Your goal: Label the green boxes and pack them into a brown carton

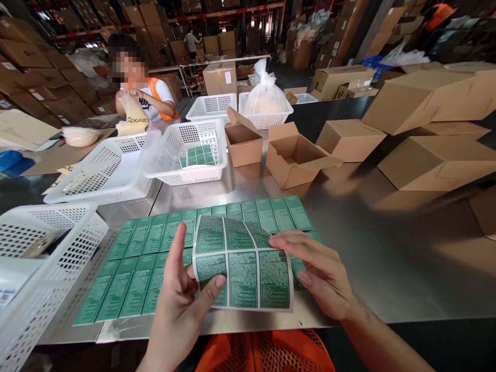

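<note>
from my remote station i see a bright orange vest (263,355) on the wearer, its mesh dotted with small, dark-looking holes, a plainer vertical strip near the middle. the left hand (184,294) and right hand (323,271) are bare, as is the right forearm (382,333), slim and tapering toward the wrist.

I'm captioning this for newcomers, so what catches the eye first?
Likely the green label sheet, front and centre, gripped by the left hand, right hand at its edge. Around it, green boxes lie in rows on the table. Farther back, a bulging bag sits in a white basket.
</note>
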Demonstrator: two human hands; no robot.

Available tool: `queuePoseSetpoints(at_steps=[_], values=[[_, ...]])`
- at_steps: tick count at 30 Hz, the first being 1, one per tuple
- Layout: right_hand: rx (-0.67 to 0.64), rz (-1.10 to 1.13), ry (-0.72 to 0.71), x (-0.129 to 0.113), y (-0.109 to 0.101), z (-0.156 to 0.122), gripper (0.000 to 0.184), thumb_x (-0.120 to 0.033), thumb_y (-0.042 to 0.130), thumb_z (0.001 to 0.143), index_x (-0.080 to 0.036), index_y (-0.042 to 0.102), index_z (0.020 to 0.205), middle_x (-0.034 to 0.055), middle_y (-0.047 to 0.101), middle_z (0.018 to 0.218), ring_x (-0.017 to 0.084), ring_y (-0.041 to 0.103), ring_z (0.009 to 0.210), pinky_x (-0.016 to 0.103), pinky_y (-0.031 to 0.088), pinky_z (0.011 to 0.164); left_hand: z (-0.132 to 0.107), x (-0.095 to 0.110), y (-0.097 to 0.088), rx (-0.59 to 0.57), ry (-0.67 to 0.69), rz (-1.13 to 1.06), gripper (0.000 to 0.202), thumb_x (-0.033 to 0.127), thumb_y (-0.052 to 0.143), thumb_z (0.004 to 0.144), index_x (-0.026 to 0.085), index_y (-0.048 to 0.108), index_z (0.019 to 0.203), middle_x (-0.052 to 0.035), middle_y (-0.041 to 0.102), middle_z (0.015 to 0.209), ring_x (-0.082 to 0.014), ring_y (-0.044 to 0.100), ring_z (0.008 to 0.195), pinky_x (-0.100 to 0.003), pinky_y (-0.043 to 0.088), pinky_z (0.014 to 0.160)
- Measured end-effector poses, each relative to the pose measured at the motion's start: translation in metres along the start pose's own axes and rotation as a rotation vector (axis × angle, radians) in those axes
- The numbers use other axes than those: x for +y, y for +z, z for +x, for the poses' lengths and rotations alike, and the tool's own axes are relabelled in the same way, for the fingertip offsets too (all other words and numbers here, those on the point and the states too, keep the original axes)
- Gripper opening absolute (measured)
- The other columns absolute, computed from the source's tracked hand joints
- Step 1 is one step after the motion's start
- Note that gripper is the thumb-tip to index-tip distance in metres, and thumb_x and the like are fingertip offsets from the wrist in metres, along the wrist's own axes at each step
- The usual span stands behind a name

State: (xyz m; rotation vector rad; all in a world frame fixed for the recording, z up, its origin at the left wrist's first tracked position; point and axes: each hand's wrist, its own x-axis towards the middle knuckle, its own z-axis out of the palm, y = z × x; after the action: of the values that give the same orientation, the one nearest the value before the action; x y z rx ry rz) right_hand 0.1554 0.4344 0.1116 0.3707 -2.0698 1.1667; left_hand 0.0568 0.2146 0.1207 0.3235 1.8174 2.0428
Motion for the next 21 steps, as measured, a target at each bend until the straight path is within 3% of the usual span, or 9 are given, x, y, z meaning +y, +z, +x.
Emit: queuePoseSetpoints(at_steps=[3, 6, 8, 11, 14, 17, 19, 21], values=[[0.074, -0.010, 0.120, -0.010, -0.002, -0.004, 0.036, -0.017, 0.064, 0.091, -0.030, 0.065, 0.124, 0.0040, 0.072, 0.098, 0.020, 0.068, 0.091, 0.035, 0.059, 0.077, -0.003, 0.002, -0.004, 0.025, -0.025, 0.218, 0.084, 0.034, 0.083, 0.070, 0.038, 0.043, 0.144, -0.0019, 0.075, 0.101, -0.0198, 0.070, 0.081, -0.026, 0.060, 0.069], [0.122, -0.048, 0.245, -0.017, -0.003, -0.009, 0.039, -0.010, 0.067, 0.088, -0.033, 0.068, 0.119, -0.0011, 0.073, 0.088, 0.013, 0.068, 0.077, 0.024, 0.058, 0.068, 0.003, 0.005, -0.010, 0.036, 0.069, 0.486, 0.039, 0.040, 0.080, 0.072, 0.030, 0.071, 0.108, -0.0014, 0.073, 0.085, -0.0164, 0.065, 0.070, -0.023, 0.054, 0.060], [0.122, -0.082, 0.309, -0.021, -0.005, -0.012, 0.035, -0.013, 0.067, 0.089, -0.033, 0.068, 0.117, -0.0026, 0.073, 0.085, 0.012, 0.068, 0.074, 0.021, 0.057, 0.065, 0.009, 0.007, -0.012, 0.004, 0.251, 0.571, 0.017, 0.037, 0.080, 0.073, 0.027, 0.073, 0.085, -0.0004, 0.067, 0.080, -0.0138, 0.058, 0.068, -0.022, 0.049, 0.060], [0.110, -0.143, 0.390, -0.025, -0.009, -0.018, 0.026, -0.019, 0.064, 0.092, -0.031, 0.069, 0.115, -0.0030, 0.073, 0.082, 0.012, 0.070, 0.072, 0.019, 0.056, 0.065, 0.014, 0.009, -0.011, -0.056, 0.431, 0.567, 0.009, 0.029, 0.078, 0.075, 0.026, 0.070, 0.077, -0.0018, 0.060, 0.089, -0.0154, 0.057, 0.085, -0.021, 0.049, 0.072], [0.092, -0.177, 0.464, -0.025, -0.012, -0.023, 0.024, -0.022, 0.060, 0.094, -0.028, 0.069, 0.116, -0.0027, 0.074, 0.084, 0.012, 0.071, 0.071, 0.019, 0.057, 0.065, 0.011, 0.005, -0.009, -0.132, 0.264, 0.419, 0.010, 0.028, 0.073, 0.081, 0.024, 0.064, 0.077, -0.0006, 0.060, 0.081, -0.0120, 0.056, 0.071, -0.018, 0.047, 0.060], [0.105, -0.208, 0.487, -0.022, -0.013, -0.026, 0.019, -0.021, 0.061, 0.094, -0.027, 0.069, 0.110, -0.0040, 0.075, 0.083, 0.011, 0.071, 0.070, 0.017, 0.056, 0.064, 0.007, -0.005, -0.005, -0.111, 0.062, 0.277, 0.017, 0.033, 0.075, 0.080, 0.022, 0.062, 0.075, 0.0040, 0.049, 0.060, -0.0070, 0.041, 0.051, -0.014, 0.037, 0.045], [0.102, -0.213, 0.418, -0.021, -0.014, -0.029, 0.014, -0.018, 0.060, 0.094, -0.026, 0.069, 0.101, -0.0040, 0.074, 0.083, 0.012, 0.071, 0.073, 0.019, 0.056, 0.068, 0.009, -0.013, -0.002, -0.063, -0.056, 0.207, 0.024, 0.037, 0.079, 0.075, 0.019, 0.063, 0.072, 0.0036, 0.050, 0.059, -0.0063, 0.043, 0.052, -0.013, 0.038, 0.047], [0.057, -0.195, 0.245, -0.021, -0.018, -0.037, 0.015, -0.018, 0.055, 0.097, -0.025, 0.069, 0.094, 0.0000, 0.074, 0.094, 0.016, 0.070, 0.090, 0.026, 0.057, 0.082, 0.016, -0.018, -0.001, -0.019, -0.198, 0.114, 0.030, 0.039, 0.084, 0.067, 0.017, 0.064, 0.069, 0.0023, 0.055, 0.058, -0.0075, 0.048, 0.053, -0.014, 0.042, 0.049]])
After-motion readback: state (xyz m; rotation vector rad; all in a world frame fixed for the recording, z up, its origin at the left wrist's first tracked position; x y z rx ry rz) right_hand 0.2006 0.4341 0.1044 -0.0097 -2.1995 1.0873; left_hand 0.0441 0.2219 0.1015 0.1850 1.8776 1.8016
